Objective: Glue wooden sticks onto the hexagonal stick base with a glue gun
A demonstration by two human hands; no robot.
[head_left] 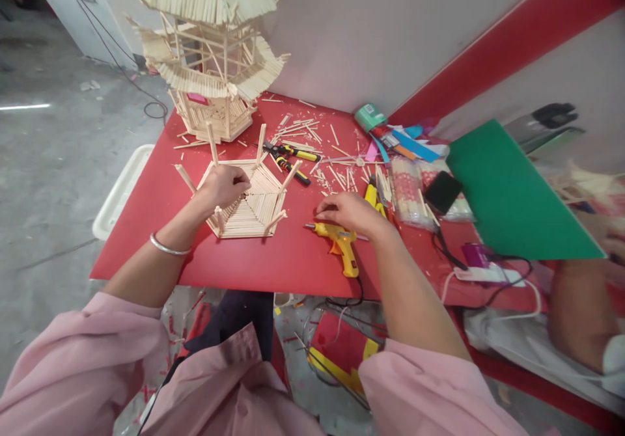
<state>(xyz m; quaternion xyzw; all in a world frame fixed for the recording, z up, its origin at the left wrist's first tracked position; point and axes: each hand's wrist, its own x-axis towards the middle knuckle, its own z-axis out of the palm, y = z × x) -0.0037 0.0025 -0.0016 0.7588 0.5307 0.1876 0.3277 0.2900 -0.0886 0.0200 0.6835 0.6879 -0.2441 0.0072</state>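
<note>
A hexagonal stick platform (258, 218) with upright posts at its corners lies on the red table. My left hand (224, 185) is over its far left part, fingers curled inward; whatever they may hold is hidden. My right hand (349, 211) hovers just above a yellow hot glue gun (344, 247), its fingers loosely bent and slightly apart. Nothing shows between them. The glue gun lies on its side, nozzle toward the platform. Beyond the platform rest pliers (293, 159) with yellow and black handles.
A tiered stick pavilion (209, 65) stands at the back left. Loose sticks (305, 130) litter the table (278, 267). To the right are bagged sticks (407, 192), a black phone-like object (443, 192), a green board (517, 195), a power strip (488, 274) and another person's arm (581, 312).
</note>
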